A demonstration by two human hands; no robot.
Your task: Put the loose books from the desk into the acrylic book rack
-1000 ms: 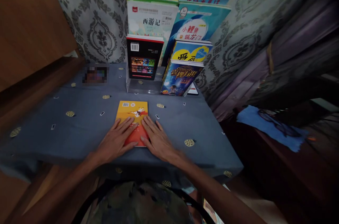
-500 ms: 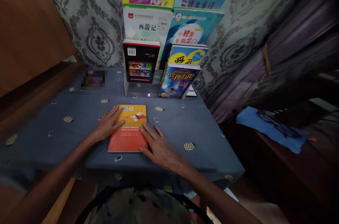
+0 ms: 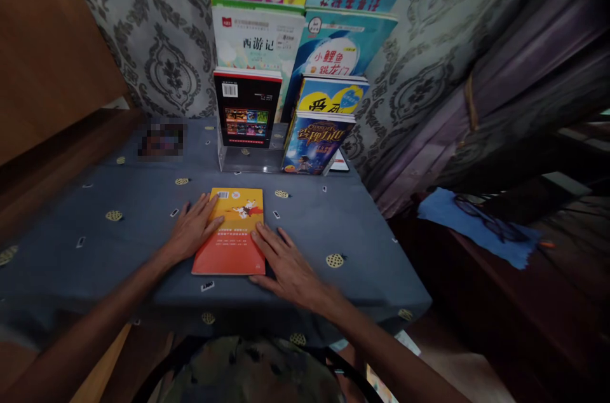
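Observation:
A closed book with a yellow-to-orange cover lies flat on the table, a barcode at its far left corner. My left hand rests along its left edge, fingertips on the cover and fingers stretched out. On the opposite side my right hand lies flat, its fingertips touching the book's right edge and its thumb near the lower right corner. Neither hand grips the book. Beyond it stands a clear display rack holding several books, among them a black book and a blue book.
The table wears a blue-grey cloth with pineapple prints. A phone-like object sits partly behind the rack. Eyeglasses lie on a blue cloth at the right. A wooden panel borders the left, and patterned curtain hangs behind.
The view has shifted slightly, so the rack and table sit a little further left. Both hands keep nearly the same place on the book, which stays flat.

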